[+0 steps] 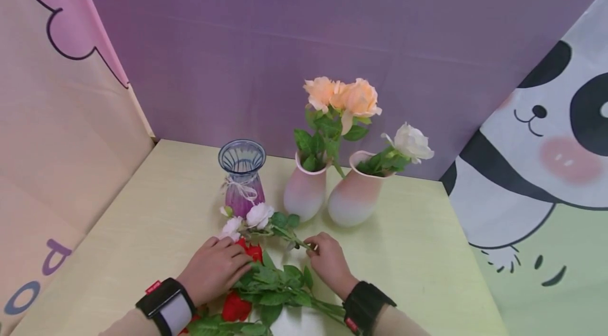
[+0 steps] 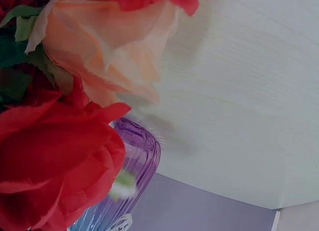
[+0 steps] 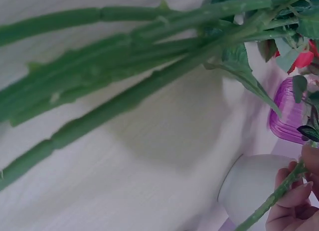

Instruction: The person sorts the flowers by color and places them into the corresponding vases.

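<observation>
Between thumb and fingers my right hand [image 1: 328, 262] pinches the stem [image 3: 276, 193] of a white rose spray [image 1: 259, 216], whose blooms point left before the glass vase [image 1: 244, 188]. My left hand [image 1: 216, 267] lies over the flower pile, its fingers bent right beside a red rose [image 1: 252, 251] and close to the white blooms; I cannot tell whether it grips anything. Below both hands lie leafy stems [image 1: 280, 286] with another red rose [image 1: 236, 307]. A peach rose [image 2: 107, 46] shows among red ones in the left wrist view.
Behind the hands stand two pink-and-white vases, one [image 1: 304, 193] with peach roses [image 1: 358, 98], the other [image 1: 356, 196] with a white rose [image 1: 410, 142]. The pale table [image 1: 418, 251] meets a purple backdrop [image 1: 228, 61] and printed side cloths.
</observation>
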The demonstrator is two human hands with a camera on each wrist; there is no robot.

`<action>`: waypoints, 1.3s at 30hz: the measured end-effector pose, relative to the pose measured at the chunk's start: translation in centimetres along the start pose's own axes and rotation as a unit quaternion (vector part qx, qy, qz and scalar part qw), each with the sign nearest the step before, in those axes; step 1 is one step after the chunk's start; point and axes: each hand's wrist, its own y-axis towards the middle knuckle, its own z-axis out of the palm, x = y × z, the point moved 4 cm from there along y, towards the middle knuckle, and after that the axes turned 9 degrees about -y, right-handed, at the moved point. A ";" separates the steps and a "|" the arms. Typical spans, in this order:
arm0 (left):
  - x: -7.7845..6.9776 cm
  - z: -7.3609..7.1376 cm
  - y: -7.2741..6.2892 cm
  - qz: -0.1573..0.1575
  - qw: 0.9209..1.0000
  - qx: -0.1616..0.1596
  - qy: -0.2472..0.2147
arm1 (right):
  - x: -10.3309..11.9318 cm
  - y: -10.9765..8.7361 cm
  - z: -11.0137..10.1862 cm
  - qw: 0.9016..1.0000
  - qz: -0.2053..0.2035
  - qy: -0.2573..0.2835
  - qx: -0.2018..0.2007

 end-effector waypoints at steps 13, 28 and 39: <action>0.2 0.0 -0.1 0.006 1.000 -0.015 -0.003 | 1.1 0.5 -0.7 0.998 0.004 0.058 -0.031; 0.4 0.0 -0.2 -0.001 1.000 -0.021 0.012 | 3.8 2.2 -3.7 0.987 0.005 0.151 -0.058; 0.4 0.0 -0.4 -0.015 1.000 -0.007 0.009 | 5.9 4.9 -7.6 0.972 -0.019 0.216 -0.096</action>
